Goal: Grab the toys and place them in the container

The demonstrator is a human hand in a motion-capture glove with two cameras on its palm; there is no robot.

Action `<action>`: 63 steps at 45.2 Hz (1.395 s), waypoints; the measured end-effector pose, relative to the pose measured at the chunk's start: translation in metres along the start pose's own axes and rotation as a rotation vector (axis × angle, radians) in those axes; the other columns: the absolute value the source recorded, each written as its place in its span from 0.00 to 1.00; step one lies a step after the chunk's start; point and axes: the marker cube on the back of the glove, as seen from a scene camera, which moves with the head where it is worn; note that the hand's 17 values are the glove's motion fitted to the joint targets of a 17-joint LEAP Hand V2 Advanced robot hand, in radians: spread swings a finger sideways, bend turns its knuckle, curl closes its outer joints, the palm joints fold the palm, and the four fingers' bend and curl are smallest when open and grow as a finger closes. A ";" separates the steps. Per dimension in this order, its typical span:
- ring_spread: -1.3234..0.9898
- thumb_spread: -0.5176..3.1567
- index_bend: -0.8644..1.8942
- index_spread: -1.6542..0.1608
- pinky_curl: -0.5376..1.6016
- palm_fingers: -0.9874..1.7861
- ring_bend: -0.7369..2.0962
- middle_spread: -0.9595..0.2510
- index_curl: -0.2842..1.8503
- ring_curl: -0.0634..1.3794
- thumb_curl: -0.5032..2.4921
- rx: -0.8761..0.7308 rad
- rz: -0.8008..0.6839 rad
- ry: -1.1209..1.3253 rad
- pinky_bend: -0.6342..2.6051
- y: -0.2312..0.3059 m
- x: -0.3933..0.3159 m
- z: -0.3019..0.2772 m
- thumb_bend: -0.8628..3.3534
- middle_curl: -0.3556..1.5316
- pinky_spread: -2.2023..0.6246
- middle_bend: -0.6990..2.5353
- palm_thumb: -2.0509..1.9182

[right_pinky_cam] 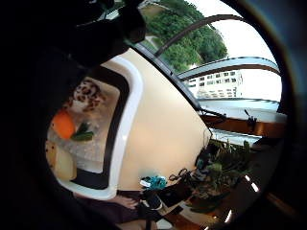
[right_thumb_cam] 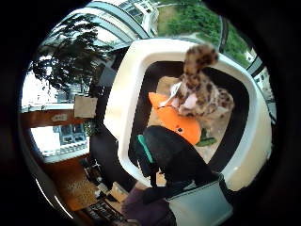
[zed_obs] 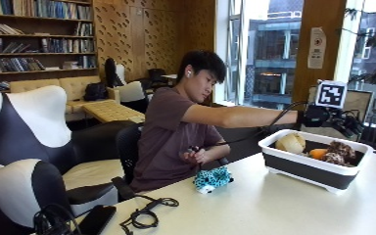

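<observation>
1. White-rimmed, dark-walled container [zed_obs: 305, 169] sits on the pale table [zed_obs: 260, 205], toward its far end by the window.
2. My gloved right hand [zed_obs: 315, 116] is stretched out over the container's near rim, above the toys inside.
3. I cannot tell from any view whether its fingers are straight or curled; the outside view shows only a dark shape there, and the thumb-side palm view shows a black part of the glove [right_thumb_cam: 176, 157] over the container's inner edge.
4. Inside the container, the spotted brown plush toy [zed_obs: 336, 152] lies toward the window side; in the thumb-side view it [right_thumb_cam: 202, 94] is close below my palm, its tail sticking up.
5. Touching it is an orange toy [zed_obs: 317, 153], which overlaps the plush [right_thumb_cam: 181, 123] and has a green piece [right_pinky_cam: 82, 134] beside it.
6. A pale yellowish round toy [zed_obs: 291, 143] rests at the container's end nearest me.
7. A teal-and-white spotted plush [zed_obs: 212, 178] lies on the table just in front of my chest, well apart from the container.
8. My bare left hand [zed_obs: 194, 155] is held near my chest with fingers curled; what it holds is too small to make out.
9. Black cables [zed_obs: 146, 215] lie coiled at the table's near corner.
</observation>
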 end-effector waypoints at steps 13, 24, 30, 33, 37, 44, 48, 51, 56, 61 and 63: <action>0.53 0.45 0.35 0.80 0.46 0.28 0.47 0.76 0.35 0.33 0.33 0.022 -0.029 -0.030 0.51 0.074 0.075 -0.038 0.19 0.44 0.78 0.29 0.49; 0.55 0.46 0.34 0.81 0.44 0.30 0.46 0.77 0.30 0.31 0.29 0.030 0.143 0.038 0.49 0.171 0.194 -0.059 0.19 0.43 0.79 0.27 0.49; 0.55 0.46 0.35 0.81 0.43 0.31 0.46 0.77 0.29 0.31 0.28 0.025 0.217 0.029 0.48 0.228 0.251 -0.052 0.19 0.42 0.79 0.28 0.49; 0.55 0.46 0.35 0.81 0.43 0.32 0.46 0.78 0.28 0.31 0.27 0.007 0.222 -0.006 0.48 0.253 0.265 -0.041 0.19 0.42 0.79 0.28 0.50; 0.55 0.46 0.35 0.81 0.43 0.32 0.46 0.78 0.27 0.31 0.27 -0.040 0.161 -0.106 0.48 0.288 0.262 -0.012 0.19 0.42 0.79 0.27 0.49; 0.55 0.46 0.35 0.81 0.43 0.31 0.45 0.78 0.26 0.31 0.26 -0.120 0.089 -0.106 0.48 0.330 0.248 0.082 0.19 0.41 0.79 0.27 0.50; 0.55 0.46 0.35 0.81 0.43 0.31 0.45 0.78 0.26 0.30 0.25 -0.198 0.111 -0.093 0.48 0.345 0.239 0.146 0.19 0.41 0.79 0.27 0.50; 0.55 0.47 0.35 0.81 0.43 0.31 0.44 0.78 0.25 0.30 0.25 -0.242 0.074 -0.137 0.48 0.357 0.223 0.182 0.19 0.41 0.79 0.27 0.50; 0.54 0.47 0.35 0.81 0.43 0.33 0.45 0.78 0.25 0.30 0.25 -0.245 0.030 -0.167 0.49 0.367 0.206 0.225 0.20 0.41 0.79 0.27 0.51; 0.51 0.47 0.32 0.81 0.43 0.40 0.52 0.76 0.22 0.33 0.26 -0.158 0.022 -0.143 0.50 0.368 0.200 0.240 0.20 0.42 0.77 0.30 0.52; 0.50 0.48 0.32 0.81 0.43 0.42 0.55 0.75 0.22 0.35 0.26 -0.108 0.018 -0.149 0.51 0.365 0.201 0.241 0.20 0.44 0.76 0.33 0.52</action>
